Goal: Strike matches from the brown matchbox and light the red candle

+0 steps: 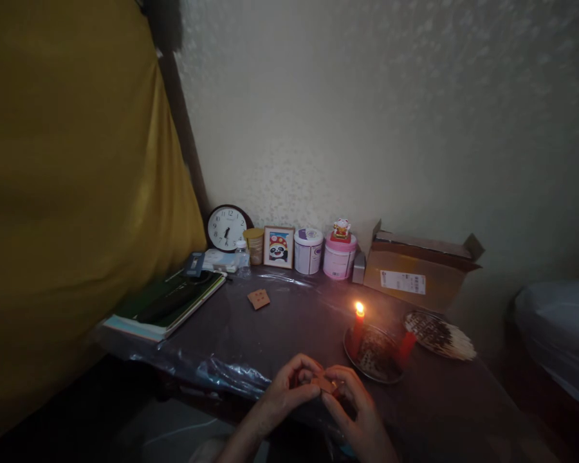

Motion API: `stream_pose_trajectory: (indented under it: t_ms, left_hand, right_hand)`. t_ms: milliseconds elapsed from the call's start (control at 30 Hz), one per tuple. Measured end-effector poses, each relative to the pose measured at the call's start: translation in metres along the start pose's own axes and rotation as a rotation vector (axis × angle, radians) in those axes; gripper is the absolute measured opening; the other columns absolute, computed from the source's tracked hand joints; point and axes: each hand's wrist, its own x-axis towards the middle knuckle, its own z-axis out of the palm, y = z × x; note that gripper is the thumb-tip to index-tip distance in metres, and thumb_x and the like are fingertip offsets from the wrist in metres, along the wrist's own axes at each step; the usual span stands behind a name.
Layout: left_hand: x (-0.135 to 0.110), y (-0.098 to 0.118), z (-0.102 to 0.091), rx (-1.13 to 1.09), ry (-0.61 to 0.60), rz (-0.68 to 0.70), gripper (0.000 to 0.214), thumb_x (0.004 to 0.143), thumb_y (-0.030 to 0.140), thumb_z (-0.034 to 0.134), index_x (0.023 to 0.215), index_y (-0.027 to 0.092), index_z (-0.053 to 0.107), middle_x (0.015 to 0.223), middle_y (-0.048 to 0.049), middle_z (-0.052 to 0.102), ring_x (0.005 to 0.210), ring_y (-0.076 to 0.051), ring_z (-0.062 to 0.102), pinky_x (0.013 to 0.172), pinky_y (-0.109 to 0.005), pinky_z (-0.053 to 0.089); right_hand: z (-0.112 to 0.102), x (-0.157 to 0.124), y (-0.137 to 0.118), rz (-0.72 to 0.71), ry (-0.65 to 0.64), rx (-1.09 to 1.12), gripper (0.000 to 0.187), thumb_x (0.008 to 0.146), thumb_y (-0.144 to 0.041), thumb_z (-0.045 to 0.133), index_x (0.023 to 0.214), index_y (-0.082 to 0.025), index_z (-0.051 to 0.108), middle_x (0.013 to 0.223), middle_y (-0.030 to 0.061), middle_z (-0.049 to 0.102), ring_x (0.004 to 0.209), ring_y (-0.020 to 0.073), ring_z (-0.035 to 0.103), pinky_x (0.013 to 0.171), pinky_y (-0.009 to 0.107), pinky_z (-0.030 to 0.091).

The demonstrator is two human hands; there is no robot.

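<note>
Near the table's front edge, my left hand (287, 393) and my right hand (356, 406) meet with fingers bent around a small brown card-like piece (324, 383). Fingertips of both hands pinch it from either side and cover part of it. A similar flat brown piece (258, 299) with small dark marks lies farther back on the table. To the right of my hands is a round metal plate (379, 370). One lit red candle (358, 334) stands at its left side, and a blurred red candle (405, 348) without a visible flame is at its right.
A fan-shaped brown-and-white object (441, 335) lies right of the plate. Along the wall stand a clock (227, 228), a framed panda picture (278, 247), a white tin (308, 251), a pink tin (340, 258) and a cardboard box (415, 267). Books (168, 305) lie left; plastic film covers the table (289, 334).
</note>
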Motion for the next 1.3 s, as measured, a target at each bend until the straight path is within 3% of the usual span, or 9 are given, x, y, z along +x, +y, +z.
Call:
stream_pose_trajectory:
  t_ms: [500,867,1300]
  left_hand:
    - [-0.001,-0.007,-0.011,0.085,-0.055,0.02,0.027,0.073,0.031,0.068,0.095,0.019,0.059,0.09,-0.0014,0.057,0.082,-0.016,0.051,0.073,-0.028,0.036]
    - [-0.003,0.005,-0.004,0.071,-0.079,-0.007,0.029,0.07,0.035,0.07,0.092,0.019,0.06,0.081,0.0005,0.052,0.074,-0.013,0.046,0.067,-0.025,0.034]
    - [-0.004,0.002,-0.007,0.093,-0.063,-0.009,0.026,0.069,0.032,0.071,0.089,0.02,0.06,0.087,-0.0008,0.052,0.08,-0.015,0.047,0.073,-0.027,0.036]
  right_hand:
    - [0.001,-0.005,-0.002,0.022,-0.02,0.032,0.022,0.083,-0.033,0.058,0.102,-0.022,0.056,0.1,0.0038,0.058,0.076,0.0142,0.059,0.072,0.027,0.051]
    - [-0.002,-0.006,-0.002,0.007,-0.033,0.023,0.022,0.081,-0.031,0.059,0.1,-0.022,0.061,0.103,0.0061,0.062,0.083,0.0175,0.063,0.075,0.027,0.053]
    - [-0.002,-0.008,0.006,-0.009,-0.005,-0.007,0.025,0.08,-0.037,0.062,0.101,-0.024,0.063,0.109,0.0074,0.065,0.097,0.0218,0.064,0.079,0.026,0.055]
